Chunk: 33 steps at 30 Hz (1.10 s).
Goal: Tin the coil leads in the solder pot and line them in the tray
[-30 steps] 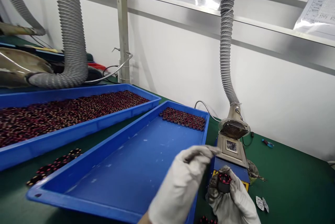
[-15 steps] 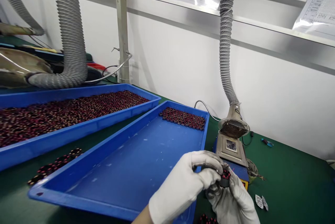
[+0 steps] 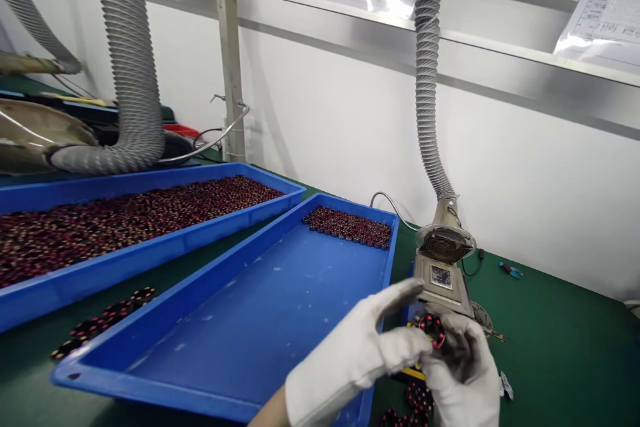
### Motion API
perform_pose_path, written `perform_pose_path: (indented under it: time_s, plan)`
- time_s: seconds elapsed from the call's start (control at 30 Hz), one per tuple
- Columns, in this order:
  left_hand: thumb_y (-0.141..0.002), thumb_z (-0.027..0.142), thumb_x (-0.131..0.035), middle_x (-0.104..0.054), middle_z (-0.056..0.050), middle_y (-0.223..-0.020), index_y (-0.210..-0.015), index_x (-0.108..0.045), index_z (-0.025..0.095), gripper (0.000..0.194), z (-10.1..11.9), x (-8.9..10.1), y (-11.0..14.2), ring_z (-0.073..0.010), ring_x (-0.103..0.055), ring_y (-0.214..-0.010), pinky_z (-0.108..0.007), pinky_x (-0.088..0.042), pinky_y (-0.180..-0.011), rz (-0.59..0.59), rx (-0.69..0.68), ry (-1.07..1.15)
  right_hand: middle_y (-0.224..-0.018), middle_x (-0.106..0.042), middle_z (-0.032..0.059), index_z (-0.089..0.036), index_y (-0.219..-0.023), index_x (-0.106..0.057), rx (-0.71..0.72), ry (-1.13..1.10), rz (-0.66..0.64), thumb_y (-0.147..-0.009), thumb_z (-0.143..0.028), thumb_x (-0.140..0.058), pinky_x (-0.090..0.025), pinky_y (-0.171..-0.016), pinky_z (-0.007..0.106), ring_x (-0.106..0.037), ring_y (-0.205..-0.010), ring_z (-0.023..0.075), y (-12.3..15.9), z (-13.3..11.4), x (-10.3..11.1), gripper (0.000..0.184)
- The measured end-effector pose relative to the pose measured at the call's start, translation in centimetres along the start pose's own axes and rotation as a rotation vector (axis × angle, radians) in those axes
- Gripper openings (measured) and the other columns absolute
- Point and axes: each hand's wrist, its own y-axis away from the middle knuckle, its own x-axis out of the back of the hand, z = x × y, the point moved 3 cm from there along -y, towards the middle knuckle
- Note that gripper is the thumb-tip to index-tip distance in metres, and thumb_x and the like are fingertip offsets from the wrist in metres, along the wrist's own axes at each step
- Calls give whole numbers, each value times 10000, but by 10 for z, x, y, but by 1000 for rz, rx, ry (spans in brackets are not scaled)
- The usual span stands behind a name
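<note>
A small round motor stator [image 3: 433, 330], black with pink-red marks round its ring, sits in the fingers of my right hand [image 3: 463, 364]. That white glove is darkened at the fingertips and curls closed around the part. My left hand [image 3: 357, 350], also gloved in white, is just to the left with thumb and forefinger spread apart. Its thumb tip reaches the near side of the stator; whether it touches I cannot tell. Below the hands, several similar stators [image 3: 419, 400] lie on the green table. Behind them stands a small metal-topped heating unit [image 3: 445, 280], partly hidden by my hands.
A long blue tray [image 3: 240, 320] holds packed rows of stators [image 3: 350, 226] at its far end. Another blue tray [image 3: 270, 180] at left is heaped with them. A ribbed grey hose [image 3: 429, 80] hangs over the heating unit. Pliers [image 3: 510, 270] lie at right.
My left fingers have spread away from their pinch at the stator. My right hand has tilted the stator, so its ring faces me more, and moved slightly.
</note>
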Motion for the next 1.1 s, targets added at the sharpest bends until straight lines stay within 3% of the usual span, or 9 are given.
perform_pose_path:
  time_s: [0.07,0.13,0.23,0.33,0.5,0.6,0.73,0.93,1.1]
  plan:
    - [-648,196,-633,-695,-12,-793,-871,-676,189,227,-12,-9,-3,-120,-587,-643,-244,-476,-693,-39,-1,20,-845,-676,31,-235,-709,-673,322,201,154,-506,-90,-789,-459,-708,259,-616,-773,172,9,-5,-4,275]
    - [-668,244,-631,-703,-33,-769,-760,-688,165,134,-24,-11,-6,-144,-613,-713,-238,-476,-713,61,-33,113,-837,-665,30,-242,-676,-678,569,352,246,-533,-66,-762,-448,-712,269,-607,-771,176,16,-7,-8,242]
    - [-613,245,-668,-708,-36,-743,-689,-680,169,107,-29,-3,-5,-163,-630,-724,-256,-491,-722,269,-157,276,-839,-630,17,-239,-709,-642,773,451,240,-598,-107,-728,-470,-647,272,-604,-742,166,14,-6,-6,193]
    - [-604,252,-672,-712,-18,-794,-712,-682,192,124,-15,6,-3,-168,-630,-814,-268,-472,-819,375,-253,291,-872,-600,20,-209,-743,-591,877,554,181,-630,-125,-715,-477,-575,237,-603,-745,148,5,-7,1,187]
    - [-508,70,-663,-695,-25,-627,-691,-703,140,200,-7,-3,-8,-153,-629,-642,-217,-495,-614,291,12,67,-888,-593,31,-196,-754,-571,922,573,172,-684,-143,-685,-487,-643,250,-598,-787,150,6,-8,2,143]
    - [-502,70,-640,-675,0,-554,-560,-672,151,105,-15,-5,-9,-116,-605,-546,-184,-490,-563,404,-81,156,-893,-589,27,-203,-778,-575,906,576,159,-704,-126,-661,-492,-685,268,-587,-805,150,9,-6,-2,137]
    - [-580,158,-633,-705,48,-678,-639,-669,220,93,-15,3,-3,-102,-637,-685,-155,-494,-684,526,-275,259,-903,-585,38,-204,-777,-567,900,589,140,-701,-130,-662,-502,-630,262,-595,-793,156,9,-4,-1,142]
    - [-571,131,-672,-714,9,-684,-772,-693,176,207,-6,-3,-2,-106,-628,-665,-152,-490,-627,333,-32,105,-935,-580,32,-209,-800,-553,855,556,139,-720,-120,-641,-478,-695,243,-585,-837,142,12,-3,-3,148]
    - [-552,147,-698,-706,-9,-638,-716,-688,150,165,-11,-2,-6,-110,-626,-623,-164,-495,-614,408,-41,160,-933,-567,11,-225,-792,-545,770,562,115,-715,-94,-625,-459,-709,216,-571,-849,120,14,-3,-8,172]
